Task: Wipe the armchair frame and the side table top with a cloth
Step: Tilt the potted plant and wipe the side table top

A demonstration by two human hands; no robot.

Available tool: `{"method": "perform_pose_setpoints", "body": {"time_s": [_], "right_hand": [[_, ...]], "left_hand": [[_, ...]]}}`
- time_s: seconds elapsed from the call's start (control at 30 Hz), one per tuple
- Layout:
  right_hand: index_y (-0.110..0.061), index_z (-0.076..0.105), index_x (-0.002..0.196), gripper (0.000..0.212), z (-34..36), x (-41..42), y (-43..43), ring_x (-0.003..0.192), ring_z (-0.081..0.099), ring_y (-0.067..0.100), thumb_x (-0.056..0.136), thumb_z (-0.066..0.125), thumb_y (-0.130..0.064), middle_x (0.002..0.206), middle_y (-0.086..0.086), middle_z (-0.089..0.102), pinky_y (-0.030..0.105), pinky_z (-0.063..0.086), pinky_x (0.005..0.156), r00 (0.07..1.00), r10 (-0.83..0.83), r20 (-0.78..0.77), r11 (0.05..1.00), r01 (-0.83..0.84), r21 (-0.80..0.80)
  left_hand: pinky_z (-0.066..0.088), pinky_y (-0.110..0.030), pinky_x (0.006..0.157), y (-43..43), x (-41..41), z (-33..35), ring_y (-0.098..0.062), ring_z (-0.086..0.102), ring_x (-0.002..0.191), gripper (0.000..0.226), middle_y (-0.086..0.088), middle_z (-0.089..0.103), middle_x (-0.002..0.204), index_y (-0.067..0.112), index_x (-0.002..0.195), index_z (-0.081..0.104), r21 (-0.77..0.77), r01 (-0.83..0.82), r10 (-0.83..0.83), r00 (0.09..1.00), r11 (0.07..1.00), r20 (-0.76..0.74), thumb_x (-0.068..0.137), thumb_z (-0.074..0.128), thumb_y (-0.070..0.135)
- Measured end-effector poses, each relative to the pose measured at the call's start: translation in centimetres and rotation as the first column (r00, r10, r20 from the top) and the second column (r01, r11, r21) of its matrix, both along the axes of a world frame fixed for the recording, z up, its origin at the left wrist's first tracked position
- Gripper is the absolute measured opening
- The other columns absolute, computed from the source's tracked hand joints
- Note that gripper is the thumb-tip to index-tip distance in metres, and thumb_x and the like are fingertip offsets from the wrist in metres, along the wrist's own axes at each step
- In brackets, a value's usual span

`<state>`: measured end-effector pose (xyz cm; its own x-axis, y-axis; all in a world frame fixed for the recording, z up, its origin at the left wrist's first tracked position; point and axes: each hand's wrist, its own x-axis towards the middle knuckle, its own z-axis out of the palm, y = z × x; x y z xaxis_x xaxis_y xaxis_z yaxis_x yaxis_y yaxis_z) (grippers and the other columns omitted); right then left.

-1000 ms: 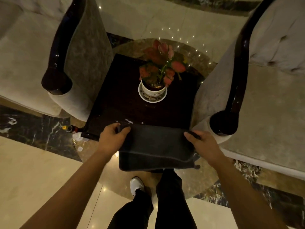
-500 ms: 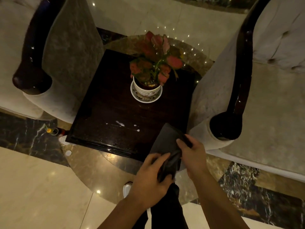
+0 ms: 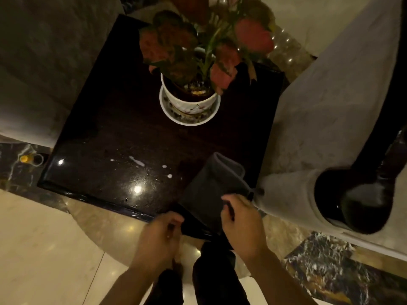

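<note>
Both hands' grip clamped on the dark cloth (image 3: pixel 211 190) – left hand (image 3: pixel 158 236), right hand (image 3: pixel 240 223) – at the side table (image 3: pixel 105 137) corner

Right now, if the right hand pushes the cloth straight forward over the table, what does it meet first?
Probably the saucer under the white plant pot; the right hand and cloth aim slightly left, though they might pass beside it. The white droplets lie left of that line.

I saw a dim, warm yellow scene. A small hard glare sat on the glossy side table top (image 3: pixel 123 150), with weaker light spots on the polished floor (image 3: pixel 44 249). The dark cloth (image 3: pixel 209 190) almost merged with the table. Both hands looked soft with blur, and the edges bent from the wide lens.
</note>
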<state>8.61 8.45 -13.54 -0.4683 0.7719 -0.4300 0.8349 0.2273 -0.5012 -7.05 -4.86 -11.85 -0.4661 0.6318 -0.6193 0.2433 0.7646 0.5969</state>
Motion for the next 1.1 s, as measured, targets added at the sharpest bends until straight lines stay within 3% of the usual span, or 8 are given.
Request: {"method": "perform_pose_setpoints", "body": {"time_s": [0.1,0.2,0.43,0.53,0.7,0.8,0.97,1.1], "right_hand": [[-0.027,0.036,0.154,0.06,-3.3,-2.3,1.2,0.155,0.015,0.029,0.099,0.046,-0.05,0.167,0.005,0.021,0.046,0.021,0.124,0.995,0.07,0.069,0.987,-0.079,0.142],[-0.03,-0.003,0.161,0.08,-7.0,-5.1,0.9,0.153,-0.02,0.035,0.095,0.018,-0.071,0.168,0.008,-0.018,0.055,-0.007,0.124,0.936,0.185,0.301,0.972,-0.22,0.086],[-0.039,0.028,0.156,0.069,-11.0,-3.2,1.6,0.157,0.0,0.031,0.093,0.041,-0.065,0.169,0.002,0.016,0.058,0.01,0.122,0.762,0.637,0.12,0.716,-0.642,0.275],[-0.035,0.026,0.158,0.07,-11.0,-3.5,8.4,0.156,0.01,0.035,0.094,0.039,-0.061,0.169,0.005,0.015,0.06,0.016,0.121,0.907,0.364,0.213,0.841,-0.418,0.344],[-0.025,0.021,0.16,0.07,-10.1,-8.7,14.2,0.154,0.009,0.042,0.099,0.025,-0.06,0.169,0.014,0.013,0.061,0.015,0.122,0.957,-0.09,0.276,0.937,-0.012,0.348],[-0.026,0.021,0.159,0.072,-10.9,-7.0,6.9,0.154,0.009,0.042,0.097,0.031,-0.061,0.169,0.014,0.011,0.059,0.008,0.124,0.962,0.158,0.222,0.903,-0.232,0.361],[-0.036,0.027,0.156,0.074,-11.2,-3.2,2.9,0.155,0.01,0.036,0.089,0.045,-0.064,0.171,0.005,0.007,0.055,0.005,0.123,0.735,0.663,0.143,0.663,-0.665,0.345],[-0.034,0.025,0.158,0.07,-11.6,-8.4,15.3,0.155,0.009,0.036,0.094,0.035,-0.061,0.169,0.006,0.014,0.057,0.011,0.124,0.897,0.399,0.189,0.799,-0.442,0.409]], "left_hand": [[0.051,-0.01,0.065,3.4,-2.4,-1.2,0.001,0.068,0.071,0.021,0.011,0.071,0.08,0.026,0.09,0.068,0.087,-0.168,0.171,0.985,0.982,-0.018,0.091,0.06,0.006],[0.061,-0.032,0.062,7.8,-4.7,-2.4,-0.01,0.072,0.067,0.013,0.0,0.072,0.087,0.022,0.093,0.065,0.109,-0.412,0.407,0.911,0.905,0.067,0.095,0.057,0.012],[0.061,-0.037,0.064,18.7,-9.1,-3.8,-0.034,0.072,0.085,0.024,-0.018,0.063,0.106,0.007,0.107,0.049,-0.014,-0.835,0.746,0.484,0.551,0.457,0.098,0.057,0.027],[0.061,-0.033,0.059,20.5,-10.8,-4.1,-0.034,0.068,0.088,0.039,-0.024,0.054,0.129,0.001,0.131,0.041,-0.163,-0.857,0.755,0.321,0.488,0.571,0.101,0.05,0.024],[0.059,-0.034,0.058,21.8,-12.3,-5.7,-0.033,0.068,0.088,0.033,-0.028,0.062,0.121,-0.007,0.123,0.051,-0.152,-0.837,0.749,0.371,0.526,0.548,0.097,0.058,0.011],[0.057,-0.03,0.045,22.0,-12.8,-6.4,-0.031,0.068,0.084,0.034,-0.027,0.066,0.114,-0.007,0.125,0.053,-0.166,-0.834,0.762,0.376,0.526,0.527,0.093,0.06,0.002],[0.053,-0.029,0.039,22.6,-13.0,-7.1,-0.028,0.068,0.069,0.027,-0.021,0.066,0.088,-0.005,0.119,0.058,-0.188,-0.838,0.798,0.384,0.512,0.463,0.091,0.058,-0.005],[0.053,-0.029,0.037,23.5,-14.4,-7.3,-0.028,0.068,0.07,0.02,-0.02,0.067,0.086,0.0,0.11,0.059,-0.184,-0.843,0.806,0.384,0.505,0.451,0.091,0.054,-0.007]]}}
